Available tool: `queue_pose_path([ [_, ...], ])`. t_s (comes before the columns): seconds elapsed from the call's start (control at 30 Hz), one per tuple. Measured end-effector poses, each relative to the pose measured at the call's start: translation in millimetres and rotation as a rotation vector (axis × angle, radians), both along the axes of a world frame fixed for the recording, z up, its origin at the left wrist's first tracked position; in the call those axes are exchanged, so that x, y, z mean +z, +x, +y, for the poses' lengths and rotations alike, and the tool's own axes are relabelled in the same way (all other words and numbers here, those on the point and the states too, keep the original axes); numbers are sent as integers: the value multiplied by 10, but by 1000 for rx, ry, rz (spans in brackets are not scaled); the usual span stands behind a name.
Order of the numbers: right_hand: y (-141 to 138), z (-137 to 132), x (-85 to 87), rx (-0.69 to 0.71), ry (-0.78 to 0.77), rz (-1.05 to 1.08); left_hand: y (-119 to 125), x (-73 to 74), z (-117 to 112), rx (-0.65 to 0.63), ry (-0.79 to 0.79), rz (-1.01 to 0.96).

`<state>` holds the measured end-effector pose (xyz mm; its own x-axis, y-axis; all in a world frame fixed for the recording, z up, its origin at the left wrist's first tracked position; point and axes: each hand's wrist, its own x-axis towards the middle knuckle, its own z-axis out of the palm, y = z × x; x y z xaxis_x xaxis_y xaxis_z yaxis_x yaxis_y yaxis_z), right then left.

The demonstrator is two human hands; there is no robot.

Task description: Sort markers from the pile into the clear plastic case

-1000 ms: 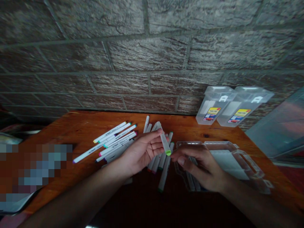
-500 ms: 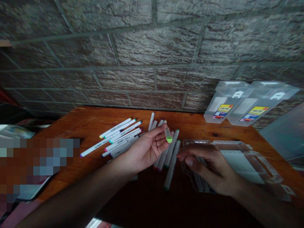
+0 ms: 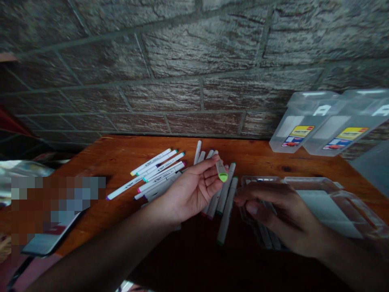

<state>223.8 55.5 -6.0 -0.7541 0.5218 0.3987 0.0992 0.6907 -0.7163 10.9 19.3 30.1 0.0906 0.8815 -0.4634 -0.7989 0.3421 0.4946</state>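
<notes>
My left hand (image 3: 191,192) is turned palm up, with a white marker (image 3: 221,167) pinched between thumb and fingers. The marker's lime-green end points toward me. Under and beyond this hand lie loose white markers (image 3: 226,221) with green and reddish ends. My right hand (image 3: 285,215) hovers over the left part of a clear plastic case (image 3: 313,183), its fingers loosely curved and the thumb apart from them; I see nothing in it. Several markers (image 3: 267,231) lie in the case, partly hidden by that hand.
More white markers (image 3: 158,162) with coloured ends are spread left on the wooden table (image 3: 112,150). Two translucent containers with labels (image 3: 299,136) stand at the back right by the brick wall (image 3: 182,97). A phone-like device (image 3: 51,241) lies at the left, partly pixelated.
The camera view has shifted slightly, so most things appear a little farther right. My left hand keeps the marker, and my right hand stays over the case.
</notes>
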Motion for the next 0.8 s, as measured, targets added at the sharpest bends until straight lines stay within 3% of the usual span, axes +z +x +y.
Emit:
queue_pose_path([
  [0.23, 2, 4, -41, -16, -15, 10, -18, -86, 7, -21, 55, -20],
  [0.8, -5, -12, -31, -9, -47, -7, -4, -85, -16, -52, 52, 17],
])
